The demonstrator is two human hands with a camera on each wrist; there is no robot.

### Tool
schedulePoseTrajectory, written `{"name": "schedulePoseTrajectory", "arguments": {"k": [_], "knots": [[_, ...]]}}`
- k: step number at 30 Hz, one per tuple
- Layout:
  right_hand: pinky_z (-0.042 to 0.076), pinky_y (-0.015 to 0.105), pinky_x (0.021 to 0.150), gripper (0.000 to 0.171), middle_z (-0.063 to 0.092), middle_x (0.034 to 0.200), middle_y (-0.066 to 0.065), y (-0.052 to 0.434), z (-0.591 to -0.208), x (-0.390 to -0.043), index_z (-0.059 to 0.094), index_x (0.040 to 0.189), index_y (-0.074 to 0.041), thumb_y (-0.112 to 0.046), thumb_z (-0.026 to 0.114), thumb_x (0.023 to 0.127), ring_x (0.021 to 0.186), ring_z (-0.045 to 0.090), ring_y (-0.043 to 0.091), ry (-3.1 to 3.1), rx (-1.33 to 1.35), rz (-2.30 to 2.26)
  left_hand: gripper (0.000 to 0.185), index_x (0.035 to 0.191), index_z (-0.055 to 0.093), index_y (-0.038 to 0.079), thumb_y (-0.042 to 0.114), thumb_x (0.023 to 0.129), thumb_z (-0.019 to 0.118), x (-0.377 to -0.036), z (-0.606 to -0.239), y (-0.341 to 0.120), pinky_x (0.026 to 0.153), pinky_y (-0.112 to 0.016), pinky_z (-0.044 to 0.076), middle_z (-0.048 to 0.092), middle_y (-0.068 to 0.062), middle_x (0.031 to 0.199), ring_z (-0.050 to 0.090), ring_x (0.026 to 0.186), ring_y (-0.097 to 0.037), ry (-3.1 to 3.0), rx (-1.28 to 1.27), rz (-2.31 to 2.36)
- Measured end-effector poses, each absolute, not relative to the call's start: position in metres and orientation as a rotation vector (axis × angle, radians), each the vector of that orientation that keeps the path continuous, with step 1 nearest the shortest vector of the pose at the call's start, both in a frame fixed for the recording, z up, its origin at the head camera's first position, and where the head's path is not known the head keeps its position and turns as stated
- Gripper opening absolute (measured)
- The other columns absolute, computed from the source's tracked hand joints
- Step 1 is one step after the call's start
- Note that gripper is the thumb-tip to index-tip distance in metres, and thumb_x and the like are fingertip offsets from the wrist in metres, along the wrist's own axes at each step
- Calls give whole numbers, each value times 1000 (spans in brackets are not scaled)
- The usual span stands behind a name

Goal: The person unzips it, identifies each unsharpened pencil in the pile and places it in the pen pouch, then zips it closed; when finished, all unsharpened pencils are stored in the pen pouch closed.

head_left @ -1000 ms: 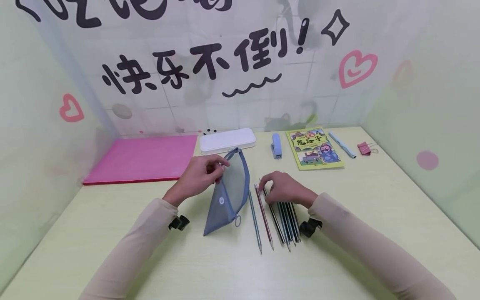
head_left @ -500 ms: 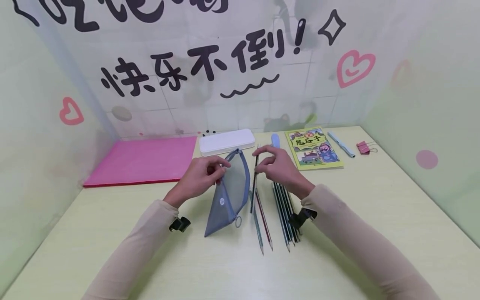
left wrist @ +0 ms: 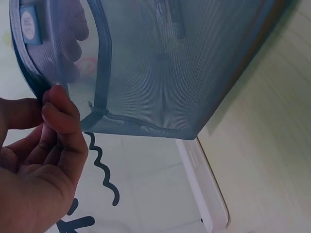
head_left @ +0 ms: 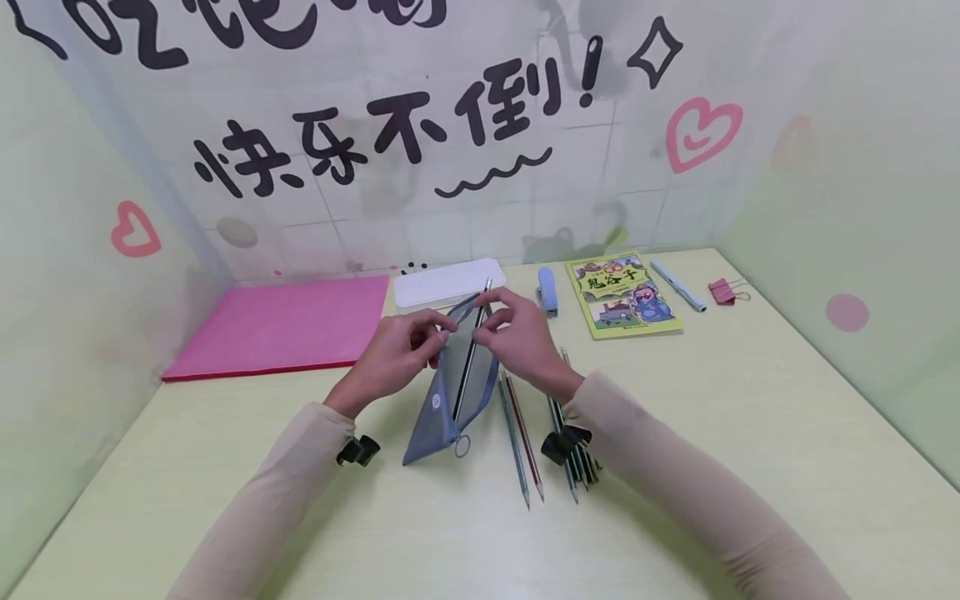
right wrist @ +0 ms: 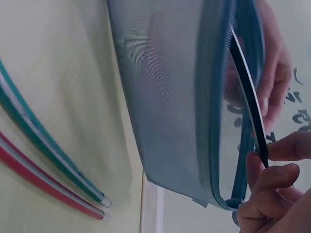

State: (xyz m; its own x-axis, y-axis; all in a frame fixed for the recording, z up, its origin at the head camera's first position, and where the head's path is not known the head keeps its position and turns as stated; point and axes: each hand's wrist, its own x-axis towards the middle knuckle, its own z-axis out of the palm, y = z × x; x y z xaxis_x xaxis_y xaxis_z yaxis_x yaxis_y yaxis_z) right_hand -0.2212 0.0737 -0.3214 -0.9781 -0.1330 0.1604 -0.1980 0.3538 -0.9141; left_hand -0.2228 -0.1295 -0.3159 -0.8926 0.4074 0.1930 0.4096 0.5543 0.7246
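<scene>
My left hand (head_left: 397,354) pinches one edge of a blue mesh zip pouch (head_left: 431,425), which stands with its mouth open. In the left wrist view the thumb and fingertips (left wrist: 60,109) grip the rim of the pouch (left wrist: 160,82). Between thumb and fingers, my right hand (head_left: 522,340) holds a dark striped pencil (head_left: 467,367) near its upper end. The right wrist view has this pencil (right wrist: 250,94) slanting through the pouch mouth, its lower end hidden inside. Just right of the pouch lie a teal pencil (head_left: 513,446) and a red pencil (head_left: 527,446).
Several dark pencils (head_left: 577,475) lie bunched under my right wrist. Along the back are a pink folder (head_left: 277,325), a white case (head_left: 450,285), a blue stapler (head_left: 547,290), a yellow book (head_left: 626,296), a light blue pen (head_left: 677,285) and a pink binder clip (head_left: 722,292).
My right hand has taken a dark pencil from the bunch, lifted it and carried it left into the pouch mouth. The left hand keeps its grip on the pouch, almost unmoved.
</scene>
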Motion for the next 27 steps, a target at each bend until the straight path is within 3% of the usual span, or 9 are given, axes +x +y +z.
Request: {"name": "schedulePoseTrajectory", "arguments": {"k": [9, 13, 20, 27], "knots": [[50, 25, 58, 39, 72, 89, 9, 59, -321, -217, 64, 125, -10, -10, 71, 87, 71, 64, 18, -2795, 415, 1480, 19, 115, 67, 8, 13, 101, 57, -220, -319, -123, 58, -25, 51, 63, -8, 78, 64, 73, -37, -2714, -718, -1365], [51, 25, 59, 42, 73, 87, 8, 55, -321, -218, 62, 127, -9, -10, 73, 87, 70, 64, 17, -2855, 443, 1373, 20, 117, 67, 6, 13, 101, 56, -220, -321, -122, 58, -24, 51, 63, -7, 78, 65, 74, -38, -2710, -709, -1355], [54, 26, 61, 41, 75, 92, 8, 65, -321, -214, 61, 129, -10, -11, 70, 89, 73, 68, 16, -2817, 517, 1317, 19, 115, 67, 5, 10, 100, 56, -220, -319, -122, 57, -25, 50, 64, -8, 77, 63, 67, -24, -2664, -740, -1340], [54, 27, 64, 24, 73, 93, 11, 100, -316, -211, 66, 114, -7, -14, 67, 91, 76, 68, 20, -2706, 502, 1306, 18, 113, 68, 8, 12, 101, 55, -221, -319, -126, 56, -26, 49, 65, -8, 77, 61, 66, -17, -2674, -695, -1352]]}}
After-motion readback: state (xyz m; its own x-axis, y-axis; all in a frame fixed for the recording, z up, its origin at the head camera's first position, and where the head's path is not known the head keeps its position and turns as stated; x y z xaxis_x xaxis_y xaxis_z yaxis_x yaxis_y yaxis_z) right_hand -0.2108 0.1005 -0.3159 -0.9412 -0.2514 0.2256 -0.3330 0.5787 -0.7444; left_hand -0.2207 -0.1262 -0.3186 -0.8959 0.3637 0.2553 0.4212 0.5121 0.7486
